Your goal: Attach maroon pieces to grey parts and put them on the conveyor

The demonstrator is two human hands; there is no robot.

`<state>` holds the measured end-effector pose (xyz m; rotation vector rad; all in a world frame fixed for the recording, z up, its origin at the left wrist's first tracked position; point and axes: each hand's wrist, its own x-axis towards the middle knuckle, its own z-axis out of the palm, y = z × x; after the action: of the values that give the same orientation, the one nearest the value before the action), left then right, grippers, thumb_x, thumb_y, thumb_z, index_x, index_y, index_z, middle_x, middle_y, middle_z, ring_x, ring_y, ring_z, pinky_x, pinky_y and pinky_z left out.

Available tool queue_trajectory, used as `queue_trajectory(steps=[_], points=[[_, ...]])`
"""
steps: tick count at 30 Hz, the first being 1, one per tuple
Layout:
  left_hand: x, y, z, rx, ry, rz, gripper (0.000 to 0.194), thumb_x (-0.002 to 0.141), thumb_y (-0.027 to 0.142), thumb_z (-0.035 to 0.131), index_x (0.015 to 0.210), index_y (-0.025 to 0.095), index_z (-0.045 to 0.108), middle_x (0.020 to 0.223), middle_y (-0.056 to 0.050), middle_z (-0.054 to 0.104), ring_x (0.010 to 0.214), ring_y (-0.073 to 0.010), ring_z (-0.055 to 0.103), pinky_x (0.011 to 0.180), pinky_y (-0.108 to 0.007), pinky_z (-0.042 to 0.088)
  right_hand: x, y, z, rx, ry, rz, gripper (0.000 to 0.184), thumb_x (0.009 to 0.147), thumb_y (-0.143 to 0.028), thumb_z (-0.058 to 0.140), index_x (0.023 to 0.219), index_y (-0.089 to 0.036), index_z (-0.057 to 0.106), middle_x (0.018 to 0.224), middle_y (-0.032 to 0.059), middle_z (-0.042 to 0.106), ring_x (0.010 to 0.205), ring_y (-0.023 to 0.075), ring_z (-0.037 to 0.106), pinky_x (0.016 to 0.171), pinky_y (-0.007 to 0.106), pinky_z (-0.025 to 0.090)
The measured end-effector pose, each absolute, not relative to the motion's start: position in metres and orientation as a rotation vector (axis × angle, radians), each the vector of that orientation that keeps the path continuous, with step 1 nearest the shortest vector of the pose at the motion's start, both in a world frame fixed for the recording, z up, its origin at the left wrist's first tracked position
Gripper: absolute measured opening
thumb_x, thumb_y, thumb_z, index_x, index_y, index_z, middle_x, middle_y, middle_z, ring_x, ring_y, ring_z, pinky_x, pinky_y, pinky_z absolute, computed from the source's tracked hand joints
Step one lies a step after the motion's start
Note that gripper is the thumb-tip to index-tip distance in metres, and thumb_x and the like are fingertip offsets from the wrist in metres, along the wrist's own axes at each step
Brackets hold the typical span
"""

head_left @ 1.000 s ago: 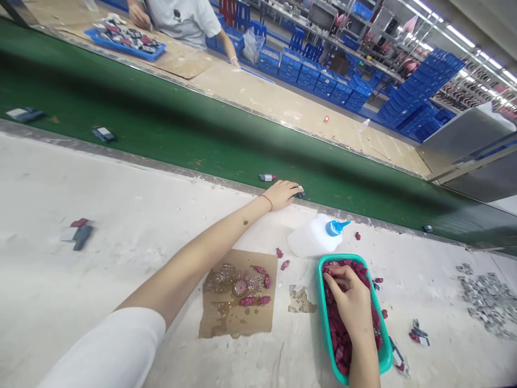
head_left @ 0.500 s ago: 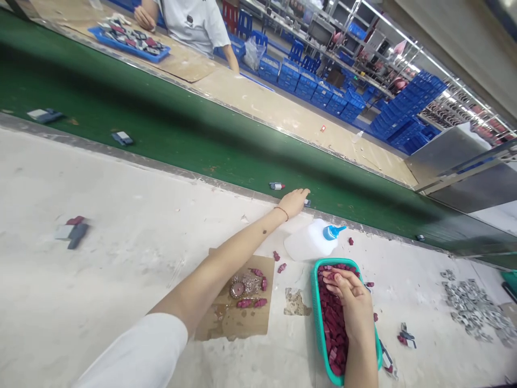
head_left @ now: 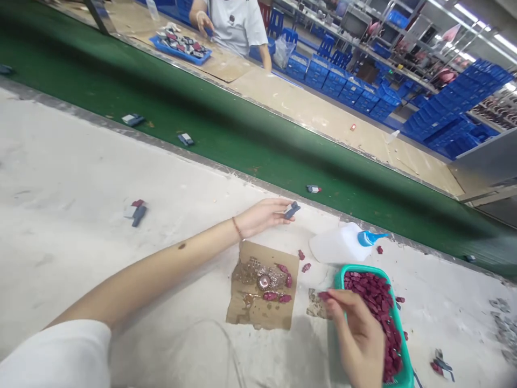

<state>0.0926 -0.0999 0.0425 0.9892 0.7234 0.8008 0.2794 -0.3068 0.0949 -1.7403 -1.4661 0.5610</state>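
Between the fingertips of my left hand point(head_left: 264, 216) is a small dark-blue and white plastic part point(head_left: 291, 209), above the near edge of the green belt. My right hand point(head_left: 359, 334) pinches a small maroon piece point(head_left: 324, 296) just left of the green basket point(head_left: 338, 277), which is heaped with maroon pieces point(head_left: 374, 296). Between my hands lies a brown cardboard sheet point(head_left: 238, 310) with wet-looking stains. On it are several maroon pieces point(head_left: 270, 296) and a small round cap-like item point(head_left: 264, 281) amid glossy liquid.
A white bottle with a blue nozzle point(head_left: 339, 243) lies by the belt point(head_left: 250, 145). Blue-white parts point(head_left: 186, 139) are on the belt. One assembled part point(head_left: 136, 212) is on the left table. Across the belt, a person point(head_left: 238, 27) sits by a blue tray point(head_left: 180, 46).
My left hand has lifted a blue-white part off the belt and drawn back left. My right hand has come out of the basket with a maroon piece. The camera view has shifted left.
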Motion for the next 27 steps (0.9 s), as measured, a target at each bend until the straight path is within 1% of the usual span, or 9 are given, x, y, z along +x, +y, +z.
queue_trajectory(steps=[2,4,8,12,17,19,23,25,27], points=[[0.066,-0.119,0.043,0.759,0.728,0.796,0.012,0.089,0.01,0.06,0.098,0.012,0.067,0.096,-0.008,0.07,0.083,-0.015,0.069,0.088,-0.031,0.055,0.257,-0.298,0.088,-1.643,-1.691,0.662,0.014,0.093,-0.031,0.057,0.088,-0.023,0.068,0.079,0.0035,0.071,0.071,0.0192,0.067,0.062,0.027,0.052],[0.046,-0.138,0.041,0.593,0.747,0.798,0.015,0.084,0.009,0.066,0.099,0.013,0.068,0.096,-0.006,0.07,0.083,-0.0124,0.067,0.089,-0.028,0.053,0.238,-0.286,0.077,-1.562,-1.859,0.712,0.015,0.096,-0.025,0.053,0.089,-0.023,0.065,0.078,0.0021,0.069,0.071,0.0177,0.066,0.062,0.026,0.05],[0.023,-0.171,0.034,0.549,0.762,0.795,0.027,0.073,0.017,0.081,0.098,0.013,0.07,0.091,-0.004,0.07,0.081,-0.0122,0.064,0.082,-0.026,0.052,0.219,-0.266,0.057,-1.489,-2.035,0.687,0.02,0.099,-0.021,0.045,0.085,-0.022,0.058,0.076,0.0021,0.066,0.071,0.0183,0.063,0.063,0.028,0.049],[0.017,-0.194,0.032,0.554,0.716,0.75,0.031,0.073,0.033,0.082,0.094,0.013,0.071,0.085,-0.002,0.067,0.07,-0.0109,0.061,0.071,-0.026,0.05,0.217,-0.259,0.044,-1.409,-2.145,0.666,0.023,0.101,-0.02,0.04,0.083,-0.022,0.055,0.071,0.0016,0.061,0.068,0.0185,0.059,0.062,0.029,0.047],[0.017,-0.207,0.031,0.557,0.686,0.697,0.041,0.068,0.032,0.085,0.102,0.016,0.068,0.09,0.0,0.063,0.07,-0.0091,0.059,0.068,-0.025,0.047,0.223,-0.26,0.042,-1.459,-2.137,0.654,0.02,0.1,-0.019,0.042,0.084,-0.022,0.054,0.075,0.0024,0.061,0.07,0.019,0.06,0.063,0.028,0.047],[0.017,-0.209,0.029,0.588,0.713,0.687,0.041,0.069,0.031,0.084,0.102,0.016,0.067,0.094,-0.002,0.063,0.07,-0.0096,0.058,0.069,-0.026,0.047,0.224,-0.26,0.043,-1.474,-2.138,0.681,0.02,0.099,-0.019,0.042,0.084,-0.022,0.054,0.075,0.0021,0.061,0.07,0.0186,0.06,0.063,0.028,0.047],[0.018,-0.213,0.027,0.677,0.734,0.645,0.04,0.079,0.041,0.072,0.108,0.015,0.062,0.097,-0.006,0.066,0.072,-0.0141,0.06,0.069,-0.03,0.048,0.225,-0.261,0.045,-1.477,-2.137,0.695,0.02,0.1,-0.02,0.042,0.084,-0.022,0.055,0.072,0.0015,0.061,0.067,0.0177,0.059,0.061,0.027,0.046],[0.019,-0.214,0.028,0.761,0.764,0.669,0.037,0.085,0.045,0.064,0.107,0.016,0.062,0.096,-0.008,0.068,0.077,-0.0176,0.062,0.071,-0.032,0.048,0.224,-0.26,0.045,-1.475,-2.135,0.685,0.021,0.099,-0.02,0.042,0.082,-0.022,0.054,0.07,0.0009,0.06,0.065,0.0173,0.058,0.059,0.026,0.045],[0.019,-0.215,0.029,0.869,0.802,0.703,0.032,0.088,0.045,0.059,0.101,0.017,0.065,0.099,-0.008,0.07,0.086,-0.0208,0.062,0.078,-0.033,0.048,0.224,-0.26,0.046,-1.478,-2.126,0.69,0.021,0.099,-0.02,0.043,0.082,-0.022,0.055,0.07,0.0009,0.06,0.064,0.0171,0.059,0.059,0.026,0.045]])
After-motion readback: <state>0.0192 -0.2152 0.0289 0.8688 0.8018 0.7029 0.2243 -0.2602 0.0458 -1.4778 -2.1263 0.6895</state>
